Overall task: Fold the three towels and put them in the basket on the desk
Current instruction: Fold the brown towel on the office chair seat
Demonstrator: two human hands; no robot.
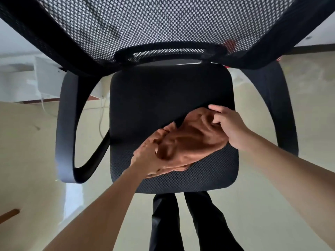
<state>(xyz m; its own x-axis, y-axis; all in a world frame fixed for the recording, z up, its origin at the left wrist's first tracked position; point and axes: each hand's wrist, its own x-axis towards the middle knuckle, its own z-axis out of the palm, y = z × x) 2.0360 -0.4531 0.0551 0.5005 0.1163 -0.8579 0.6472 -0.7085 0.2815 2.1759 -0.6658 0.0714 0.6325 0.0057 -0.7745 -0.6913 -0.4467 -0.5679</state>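
Note:
A crumpled brown towel point(192, 140) lies on the front half of a black office chair seat point(159, 95). My left hand point(150, 156) grips the towel's near left part, its fingers buried in the folds. At the far right edge of the cloth, my right hand point(230, 127) pinches it between thumb and curled fingers. Only this one towel shows. No basket or desk top with a basket is in view.
The chair's mesh backrest point(163, 24) fills the top of the view, and its black armrests point(67, 127) curve down on both sides. My legs in dark trousers point(181, 221) stand just before the seat. White furniture point(36, 77) stands at the left on a pale floor.

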